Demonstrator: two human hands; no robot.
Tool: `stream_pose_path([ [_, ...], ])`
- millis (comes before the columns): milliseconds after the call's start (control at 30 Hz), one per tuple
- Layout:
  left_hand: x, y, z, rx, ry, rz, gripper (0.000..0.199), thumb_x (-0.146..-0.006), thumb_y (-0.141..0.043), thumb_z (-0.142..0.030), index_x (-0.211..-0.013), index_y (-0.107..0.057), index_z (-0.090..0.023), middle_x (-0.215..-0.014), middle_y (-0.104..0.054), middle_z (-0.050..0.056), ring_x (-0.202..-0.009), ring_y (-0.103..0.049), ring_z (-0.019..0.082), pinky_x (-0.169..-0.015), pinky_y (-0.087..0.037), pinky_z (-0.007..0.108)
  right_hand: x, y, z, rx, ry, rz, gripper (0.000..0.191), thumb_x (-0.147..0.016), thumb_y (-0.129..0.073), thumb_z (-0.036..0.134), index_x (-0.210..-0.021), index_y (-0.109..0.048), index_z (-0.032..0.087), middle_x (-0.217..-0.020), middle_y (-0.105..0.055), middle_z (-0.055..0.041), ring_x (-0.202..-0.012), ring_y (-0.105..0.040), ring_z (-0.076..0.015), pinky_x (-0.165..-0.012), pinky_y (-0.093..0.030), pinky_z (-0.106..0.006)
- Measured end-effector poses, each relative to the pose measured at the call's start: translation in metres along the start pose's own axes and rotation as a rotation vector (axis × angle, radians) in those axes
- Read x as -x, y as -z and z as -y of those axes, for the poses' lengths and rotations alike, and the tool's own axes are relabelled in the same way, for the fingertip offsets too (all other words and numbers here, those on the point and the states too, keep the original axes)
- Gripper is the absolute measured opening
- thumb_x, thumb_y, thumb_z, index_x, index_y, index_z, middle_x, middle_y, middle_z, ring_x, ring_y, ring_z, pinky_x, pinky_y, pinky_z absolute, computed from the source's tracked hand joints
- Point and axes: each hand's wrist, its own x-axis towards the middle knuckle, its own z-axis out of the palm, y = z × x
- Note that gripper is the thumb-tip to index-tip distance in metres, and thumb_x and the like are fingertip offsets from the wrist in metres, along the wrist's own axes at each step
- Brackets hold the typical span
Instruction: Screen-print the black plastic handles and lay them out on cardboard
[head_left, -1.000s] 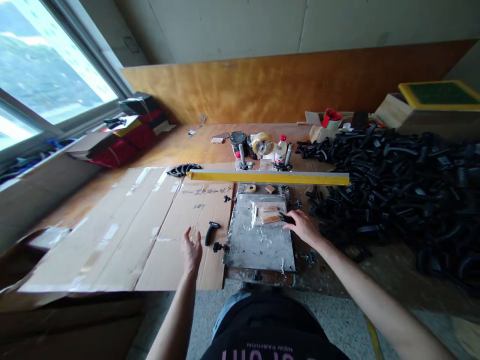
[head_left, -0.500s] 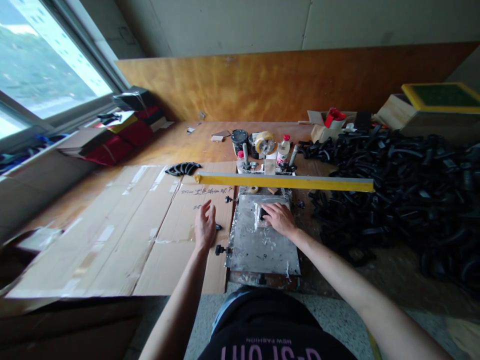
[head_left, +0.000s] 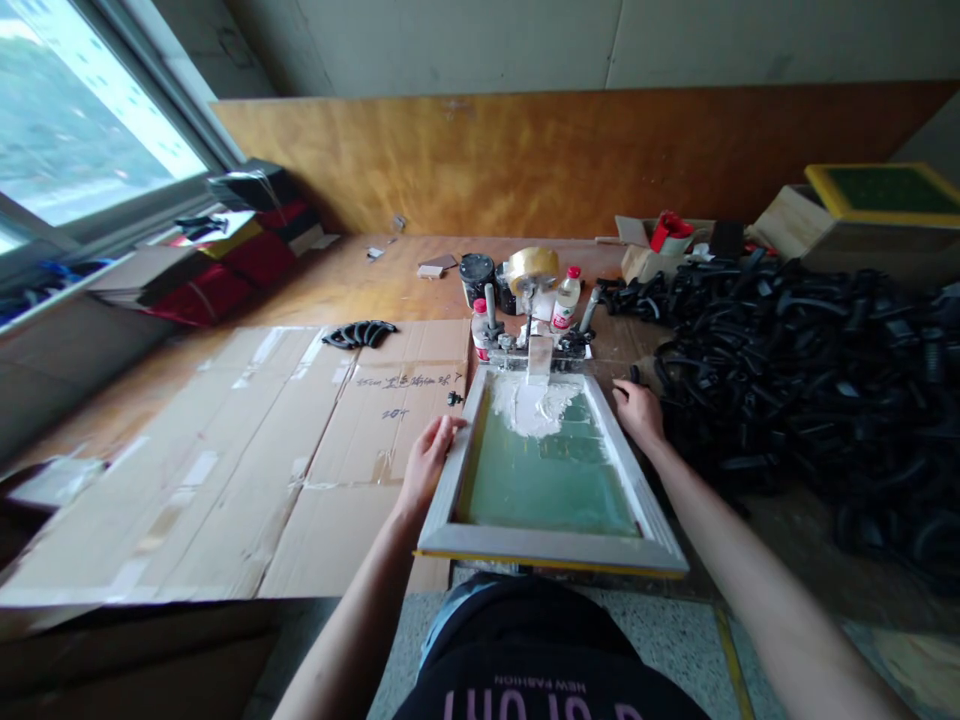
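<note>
A silk-screen frame (head_left: 442,510) with pale metal rails and a green mesh (head_left: 547,490) lies lowered over the metal plate, which it hides. White paste (head_left: 562,400) is smeared over the far end of the mesh, around a squeegee blade (head_left: 539,360). On the left rail, the curled fingertips of my left hand (head_left: 429,462) meet the frame. My right hand (head_left: 640,412) is just beyond the right rail, fingers bent, beside a small black piece (head_left: 635,374) at the pile's edge. Whether it grips anything is unclear.
Black curved plastic parts (head_left: 780,400) are heaped at the right. Flattened cardboard (head_left: 247,450) covers the left side, with several black curved pieces (head_left: 360,334) on it. Behind the frame stand bottles (head_left: 565,300), dark tubs (head_left: 477,278) and a tape roll (head_left: 532,268).
The raised screen frame has swung down over the plate. My left hand has moved right to its rail. My right hand has left the black piece on the plate and moved right.
</note>
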Motion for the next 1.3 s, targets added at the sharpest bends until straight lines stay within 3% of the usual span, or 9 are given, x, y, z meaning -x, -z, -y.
stream_pose_path([
  [167, 0.009, -0.008, 0.06, -0.098, 0.108, 0.037, 0.065, -0.078, -0.06, -0.055, -0.134, -0.053, -0.021, -0.069, -0.06, -0.003, -0.057, -0.054, 0.012, -0.052, -0.039, 0.021, -0.036, -0.008, 0.051, -0.193, 0.267, -0.014, 0.052, -0.081, -0.068, 0.023, -0.131, -0.055, 0.019, -0.136, -0.053, -0.0146, -0.126, -0.048, -0.0285, -0.107, -0.04, -0.046],
  [333, 0.007, -0.014, 0.081, -0.165, 0.107, -0.011, 0.065, -0.08, -0.059, -0.051, -0.136, -0.053, -0.02, -0.078, -0.066, 0.001, -0.067, -0.061, 0.016, -0.061, -0.046, 0.025, -0.037, -0.035, 0.105, -0.006, 0.375, 0.311, 0.018, -0.083, -0.064, 0.018, -0.101, -0.063, 0.017, -0.098, -0.066, -0.0103, -0.099, -0.057, -0.0245, -0.087, -0.046, -0.035],
  [433, 0.008, -0.014, 0.081, -0.143, 0.131, -0.019, 0.063, -0.079, -0.06, -0.051, -0.134, -0.055, -0.019, -0.084, -0.069, 0.004, -0.073, -0.064, 0.019, -0.065, -0.048, 0.027, -0.014, -0.032, 0.106, 0.059, 0.453, 0.396, 0.01, -0.085, -0.054, 0.011, -0.086, -0.063, 0.017, -0.088, -0.066, -0.0094, -0.091, -0.057, -0.0224, -0.081, -0.044, -0.031],
  [633, 0.01, -0.016, 0.079, -0.153, 0.132, -0.037, 0.063, -0.08, -0.059, -0.053, -0.133, -0.055, -0.019, -0.082, -0.069, 0.003, -0.072, -0.064, 0.018, -0.064, -0.048, 0.027, 0.016, -0.001, 0.092, -0.102, 0.851, 0.59, 0.019, -0.076, -0.052, 0.003, -0.081, -0.062, 0.018, -0.084, -0.064, -0.0054, -0.089, -0.056, -0.0203, -0.076, -0.042, -0.028],
  [800, 0.012, -0.015, 0.074, -0.14, 0.142, -0.025, 0.063, -0.08, -0.059, -0.053, -0.133, -0.055, -0.019, -0.078, -0.066, 0.002, -0.067, -0.061, 0.016, -0.059, -0.046, 0.025, 0.013, -0.005, 0.097, -0.105, 0.662, 0.478, 0.019, -0.079, -0.053, 0.005, -0.084, -0.065, 0.019, -0.086, -0.065, -0.0053, -0.089, -0.056, -0.0202, -0.076, -0.042, -0.029],
  [1000, 0.01, -0.012, 0.072, -0.081, 0.156, 0.008, 0.065, -0.079, -0.061, -0.053, -0.135, -0.052, -0.022, -0.074, -0.065, -0.001, -0.061, -0.06, 0.014, -0.054, -0.043, 0.022, 0.03, -0.004, 0.096, -0.138, 0.727, 0.431, 0.016, -0.083, -0.056, 0.01, -0.091, -0.067, 0.018, -0.089, -0.066, -0.0064, -0.09, -0.058, -0.0211, -0.079, -0.044, -0.03],
  [1067, 0.011, -0.01, 0.067, -0.07, 0.153, 0.006, 0.067, -0.078, -0.062, -0.054, -0.135, -0.052, -0.022, -0.073, -0.065, -0.002, -0.06, -0.059, 0.013, -0.053, -0.043, 0.022, 0.013, -0.003, 0.101, -0.142, 0.63, 0.406, 0.013, -0.085, -0.062, 0.02, -0.097, -0.068, 0.021, -0.09, -0.068, -0.0041, -0.085, -0.06, -0.0198, -0.075, -0.045, -0.029],
  [1200, 0.013, -0.002, 0.04, 0.045, 0.166, 0.044, 0.068, -0.076, -0.063, -0.059, -0.133, -0.054, -0.022, -0.077, -0.068, 0.0, -0.058, -0.059, 0.013, -0.052, -0.044, 0.022, -0.048, -0.004, 0.106, -0.098, 0.413, 0.293, 0.051, -0.08, -0.072, 0.029, -0.129, -0.057, 0.03, -0.101, -0.07, -0.0018, -0.086, -0.063, -0.0198, -0.076, -0.045, -0.027],
  [1300, 0.01, 0.002, 0.008, 0.15, 0.137, 0.047, 0.059, -0.079, -0.054, -0.066, -0.115, -0.065, -0.02, -0.081, -0.069, 0.002, -0.058, -0.058, 0.012, -0.051, -0.044, 0.023, -0.078, 0.002, 0.08, -0.043, 0.227, 0.195, 0.052, -0.084, -0.067, 0.036, -0.134, -0.054, 0.029, -0.093, -0.072, -0.0033, -0.082, -0.064, -0.0216, -0.077, -0.046, -0.03],
])
